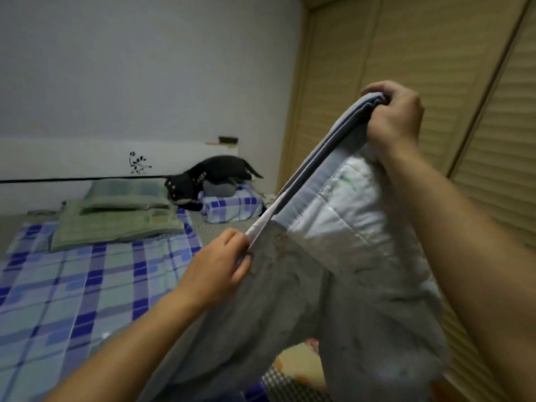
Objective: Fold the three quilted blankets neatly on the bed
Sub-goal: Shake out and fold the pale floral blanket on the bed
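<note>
I hold a white quilted blanket (342,227) with a grey-blue border up in the air over the right side of the bed. My right hand (397,120) grips its stacked top edges high up, fingers curled over the fold. Lower and to the left, my left hand (220,265) pinches the same edge between thumb and fingers. The blanket hangs doubled below both hands, grey on its shaded side. A second, yellow-patterned blanket (298,364) peeks out beneath it at the bottom. The bed (87,285) wears a blue checked sheet.
A green checked pillow (116,219) lies at the head of the bed. Beside it a dark plush toy (208,175) rests on a blue checked pillow (232,207). Louvred wooden wardrobe doors (449,53) stand close on the right. A white wall is behind.
</note>
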